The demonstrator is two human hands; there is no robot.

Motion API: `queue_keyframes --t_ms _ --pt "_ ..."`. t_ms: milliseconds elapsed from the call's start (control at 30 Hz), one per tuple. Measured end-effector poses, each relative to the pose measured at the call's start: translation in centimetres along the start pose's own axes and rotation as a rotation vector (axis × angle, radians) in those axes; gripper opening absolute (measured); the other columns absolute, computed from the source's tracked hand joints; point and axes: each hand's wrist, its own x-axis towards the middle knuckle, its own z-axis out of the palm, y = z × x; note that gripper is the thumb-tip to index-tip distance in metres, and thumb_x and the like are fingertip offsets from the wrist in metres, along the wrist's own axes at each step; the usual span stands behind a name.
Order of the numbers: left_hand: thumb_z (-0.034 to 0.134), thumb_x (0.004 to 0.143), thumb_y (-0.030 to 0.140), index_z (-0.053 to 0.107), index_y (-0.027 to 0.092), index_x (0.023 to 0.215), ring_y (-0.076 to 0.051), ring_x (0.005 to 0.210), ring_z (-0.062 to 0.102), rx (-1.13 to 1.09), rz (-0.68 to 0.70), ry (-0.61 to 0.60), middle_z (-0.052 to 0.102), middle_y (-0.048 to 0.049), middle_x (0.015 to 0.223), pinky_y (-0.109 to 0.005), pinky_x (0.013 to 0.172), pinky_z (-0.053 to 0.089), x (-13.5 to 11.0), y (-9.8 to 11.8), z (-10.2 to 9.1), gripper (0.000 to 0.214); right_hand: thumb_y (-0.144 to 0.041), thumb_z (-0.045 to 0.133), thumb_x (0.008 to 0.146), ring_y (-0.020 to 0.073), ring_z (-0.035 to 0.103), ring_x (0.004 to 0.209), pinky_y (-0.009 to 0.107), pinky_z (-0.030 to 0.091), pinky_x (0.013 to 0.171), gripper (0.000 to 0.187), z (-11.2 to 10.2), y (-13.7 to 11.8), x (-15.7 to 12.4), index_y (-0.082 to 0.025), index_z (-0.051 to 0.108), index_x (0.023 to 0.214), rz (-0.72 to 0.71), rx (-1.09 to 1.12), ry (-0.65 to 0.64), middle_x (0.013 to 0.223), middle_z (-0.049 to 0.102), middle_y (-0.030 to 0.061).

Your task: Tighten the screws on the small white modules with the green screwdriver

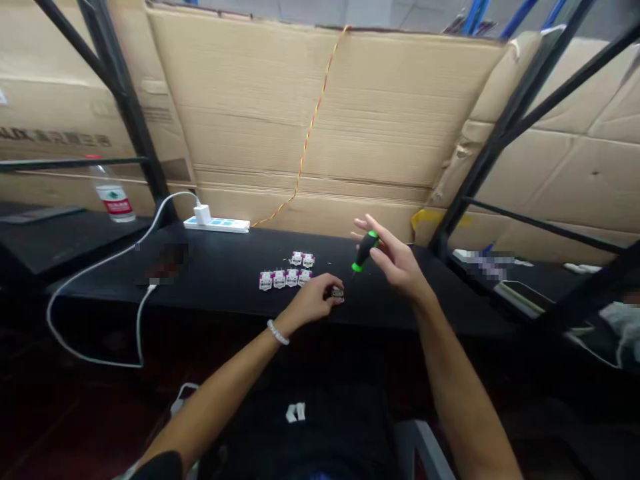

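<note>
My left hand, with a pale bracelet at the wrist, is closed on a small module at the table's front part. The module is partly hidden by my fingers. In my right hand is a screwdriver with a black and green handle, its shaft pointing down and a little left. Its tip is apart from the module, to the upper right of it. Left of my left hand lies a row of several white and purple modules, and two more such modules sit behind them.
A white power strip with a plugged-in charger lies at the back left of the black table. Its white cable loops over the front edge. A water bottle stands farther left. Black metal posts flank the cardboard wall.
</note>
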Motion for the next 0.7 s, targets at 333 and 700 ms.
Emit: queue_keyframes --t_ms 333,700 --pt "0.076 0.085 0.011 0.075 0.021 0.105 -0.022 0.103 0.073 0.007 -0.003 -0.001 0.079 -0.0059 0.113 -0.035 0.095 0.058 0.01 -0.05 0.06 0.022 -0.052 0.065 0.102 0.0287 0.075 0.114 0.042 0.067 0.089 0.060 0.01 -0.10 -0.19 -0.030 0.057 0.158 -0.038 -0.208 0.100 0.140 0.071 0.0136" --pt "0.076 0.086 0.012 0.075 0.022 0.106 -0.023 0.105 0.073 -0.003 -0.002 0.001 0.078 -0.0054 0.115 -0.034 0.094 0.058 0.01 -0.23 0.14 0.023 -0.051 0.068 0.101 0.0272 0.074 0.106 0.041 0.064 0.087 0.051 -0.63 0.16 -0.26 -0.028 0.068 0.146 -0.035 -0.219 0.133 0.130 0.073 0.0128"
